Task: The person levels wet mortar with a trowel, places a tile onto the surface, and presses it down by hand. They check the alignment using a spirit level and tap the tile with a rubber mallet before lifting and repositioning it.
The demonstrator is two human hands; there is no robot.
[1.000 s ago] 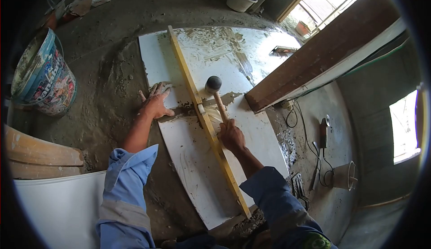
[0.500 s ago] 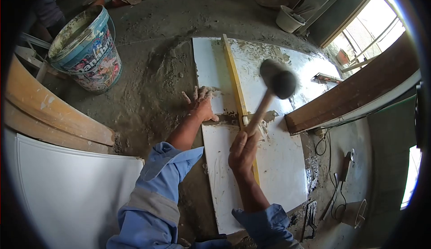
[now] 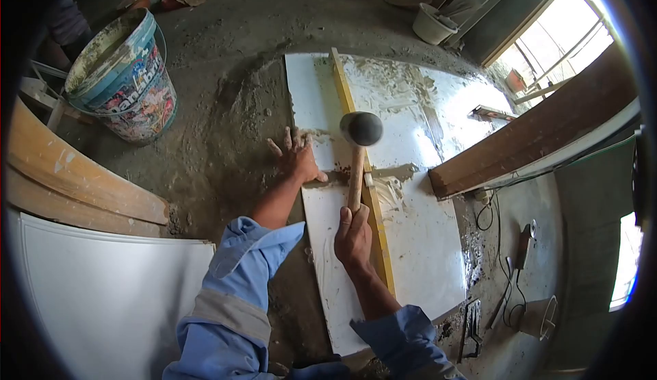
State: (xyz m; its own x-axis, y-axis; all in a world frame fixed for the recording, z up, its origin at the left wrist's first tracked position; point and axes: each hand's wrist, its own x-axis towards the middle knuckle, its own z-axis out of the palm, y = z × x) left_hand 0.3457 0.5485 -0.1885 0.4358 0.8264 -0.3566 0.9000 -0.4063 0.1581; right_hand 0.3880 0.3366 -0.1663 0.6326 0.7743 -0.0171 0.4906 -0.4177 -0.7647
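Note:
My right hand (image 3: 354,237) is wrapped round the wooden handle of a mallet (image 3: 365,129), whose dark head is over the far tile near a long yellow straightedge (image 3: 344,89). Fingers spread and smeared with mortar, my left hand (image 3: 298,157) lies at the left edge of the tiles, by the joint. The far white tile (image 3: 308,92) has mortar smears on its surface. Nearer to me lies a second white tile (image 3: 428,263). The straightedge runs lengthwise across both tiles.
A paint bucket (image 3: 130,79) stands at the left on the rough mortar floor. Wooden door frames (image 3: 82,181) (image 3: 527,133) flank both sides. A white panel (image 3: 109,284) is at the lower left. A white bucket (image 3: 433,25) stands far off; tools and cables lie at the right.
The mallet has moved left and slightly down in view, from over the right of the straightedge to above it. My left hand remains spread at the tile edge.

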